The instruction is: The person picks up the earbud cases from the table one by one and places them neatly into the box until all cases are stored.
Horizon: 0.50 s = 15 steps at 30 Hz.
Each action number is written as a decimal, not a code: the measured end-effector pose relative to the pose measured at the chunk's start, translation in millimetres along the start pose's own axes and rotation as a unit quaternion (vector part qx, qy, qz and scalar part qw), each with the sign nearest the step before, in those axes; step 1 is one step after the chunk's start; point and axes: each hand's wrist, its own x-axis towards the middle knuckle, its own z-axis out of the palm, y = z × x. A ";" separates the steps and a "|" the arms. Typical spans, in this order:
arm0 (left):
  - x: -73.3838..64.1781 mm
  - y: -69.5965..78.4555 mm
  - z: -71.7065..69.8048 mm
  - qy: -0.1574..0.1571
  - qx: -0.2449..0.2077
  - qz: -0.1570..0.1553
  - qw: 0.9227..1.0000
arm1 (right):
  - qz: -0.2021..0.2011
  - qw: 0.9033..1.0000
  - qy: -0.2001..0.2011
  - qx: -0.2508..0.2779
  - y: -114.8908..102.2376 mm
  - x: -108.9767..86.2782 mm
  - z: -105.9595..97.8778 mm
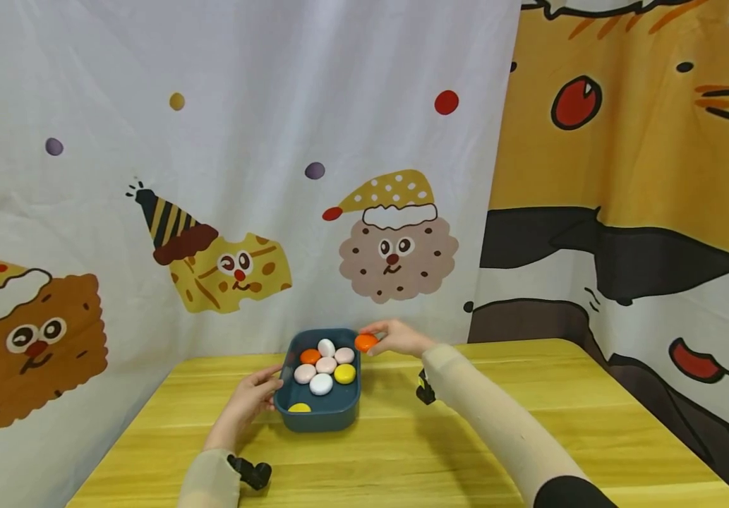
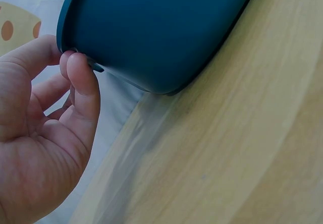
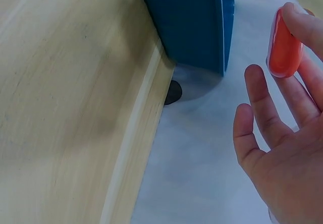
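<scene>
A dark blue-green rectangular bin (image 1: 321, 421) stands on the table with rounded discs inside: an orange disc (image 1: 310, 357), yellow discs (image 1: 344, 374), white discs (image 1: 321, 384) and pale pink discs (image 1: 305, 374). At its left side, my left hand (image 1: 253, 396) holds the rim; the left wrist view has the thumb and fingers at the lip of the bin (image 2: 151, 32). My right hand (image 1: 402, 339) pinches another orange disc (image 1: 365, 343) beside the bin's far right corner. Up close, thumb and fingers grip that disc (image 3: 285, 52), while the other fingers (image 3: 260, 88) spread loosely.
The wood-grain table (image 1: 453, 437) ends just behind the bin. A white curtain (image 1: 243, 85) with cartoon figures hangs along its back edge, and a patterned yellow and black cloth (image 1: 555, 176) continues on the right.
</scene>
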 end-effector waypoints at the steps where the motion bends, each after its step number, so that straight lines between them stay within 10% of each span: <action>1: -0.7 0.3 0.1 0.000 0.001 0.000 1.000 | 0.000 1.000 -0.002 0.001 -1.0 0.2 0.8; 15: -1.8 2.1 1.5 -0.002 -0.003 0.000 1.000 | -0.002 0.999 -0.031 0.030 -4.0 2.0 9.6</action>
